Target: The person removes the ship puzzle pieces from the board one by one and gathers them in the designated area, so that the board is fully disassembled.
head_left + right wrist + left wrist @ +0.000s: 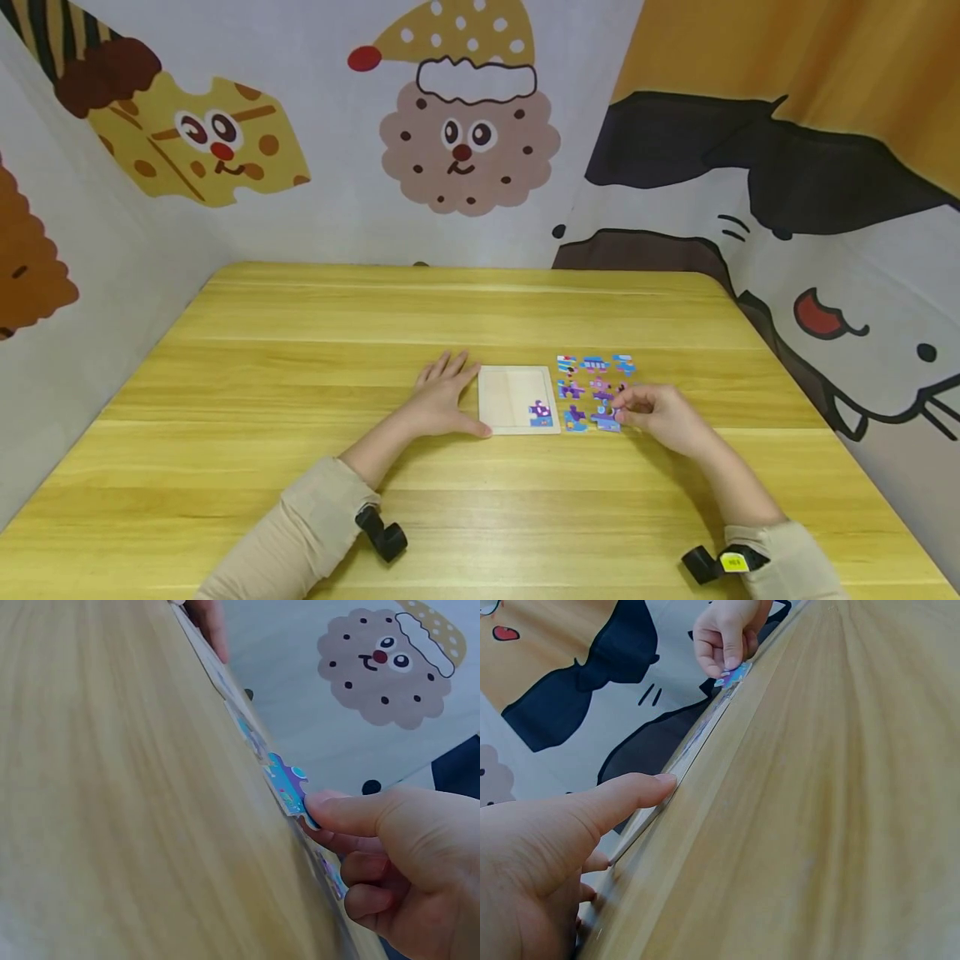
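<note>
Blue puzzle piece pinched by my right hand, clearest from the wrist; left hand flat beside tray edge

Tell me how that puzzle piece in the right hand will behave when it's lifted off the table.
The puzzle piece looks thin and flat yet holds its shape while the right hand pinches one edge, so it is probably stiff and light. Lying flat on the table, it likely needs a fingertip under its edge. It shouldn't roll.
</note>
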{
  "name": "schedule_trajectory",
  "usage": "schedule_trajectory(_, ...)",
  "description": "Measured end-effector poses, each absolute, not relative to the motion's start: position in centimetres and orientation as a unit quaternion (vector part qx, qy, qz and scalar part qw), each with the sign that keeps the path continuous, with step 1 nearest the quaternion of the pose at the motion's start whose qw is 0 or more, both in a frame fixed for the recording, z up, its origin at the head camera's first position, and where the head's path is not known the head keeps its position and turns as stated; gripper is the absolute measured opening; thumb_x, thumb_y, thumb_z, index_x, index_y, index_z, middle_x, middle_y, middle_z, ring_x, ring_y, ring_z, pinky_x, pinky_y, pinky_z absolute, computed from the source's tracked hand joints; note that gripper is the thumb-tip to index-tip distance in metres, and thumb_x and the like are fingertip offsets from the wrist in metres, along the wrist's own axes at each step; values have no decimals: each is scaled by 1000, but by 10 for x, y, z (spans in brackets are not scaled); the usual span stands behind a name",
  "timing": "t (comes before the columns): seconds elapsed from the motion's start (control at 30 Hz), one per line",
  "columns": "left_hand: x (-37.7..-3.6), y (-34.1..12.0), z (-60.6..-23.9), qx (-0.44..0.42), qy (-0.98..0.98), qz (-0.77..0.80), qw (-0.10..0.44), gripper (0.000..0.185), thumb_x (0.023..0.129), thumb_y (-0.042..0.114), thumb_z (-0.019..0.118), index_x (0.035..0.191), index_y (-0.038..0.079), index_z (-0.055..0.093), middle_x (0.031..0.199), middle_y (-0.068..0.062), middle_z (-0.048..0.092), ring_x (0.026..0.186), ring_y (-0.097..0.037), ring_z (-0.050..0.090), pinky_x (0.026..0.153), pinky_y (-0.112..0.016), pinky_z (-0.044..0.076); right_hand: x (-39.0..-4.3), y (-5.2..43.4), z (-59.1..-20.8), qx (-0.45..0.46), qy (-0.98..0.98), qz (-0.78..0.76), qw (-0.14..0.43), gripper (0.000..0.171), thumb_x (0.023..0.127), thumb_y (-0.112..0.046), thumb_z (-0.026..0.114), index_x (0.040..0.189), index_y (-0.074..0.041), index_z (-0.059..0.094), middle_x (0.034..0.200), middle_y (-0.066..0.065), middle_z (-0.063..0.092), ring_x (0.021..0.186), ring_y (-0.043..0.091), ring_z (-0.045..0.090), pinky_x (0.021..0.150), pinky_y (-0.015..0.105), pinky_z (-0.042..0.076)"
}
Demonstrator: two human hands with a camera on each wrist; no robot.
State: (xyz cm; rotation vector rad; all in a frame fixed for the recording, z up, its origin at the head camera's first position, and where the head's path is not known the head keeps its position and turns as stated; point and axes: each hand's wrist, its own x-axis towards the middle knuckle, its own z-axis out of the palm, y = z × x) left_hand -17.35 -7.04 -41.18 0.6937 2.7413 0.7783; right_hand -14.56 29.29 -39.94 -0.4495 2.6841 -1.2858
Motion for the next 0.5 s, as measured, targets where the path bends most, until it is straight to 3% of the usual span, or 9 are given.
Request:
schedule_trajectory(0.27,-174,-69,-412,237,927,270,105,106,70,56,78,151,9,28,158,-15,7,143,-37,-4,111,-57,-3,-145,290,-403,-155,923,-351,24,11,86,-1,69,96,-6,71,83,-1,66,74,15,57,62,26,49)
schedule_trajectory(0.5,-175,-70,-412,240,926,272,105,106,70,56,78,151,9,27,158,-15,7,143,-37,-4,111,-57,-3,-138,282,-399,-166,938,-304,-18,12,85,-2,70,96,-6,73,90,2,69,82,19,62,69,34,52)
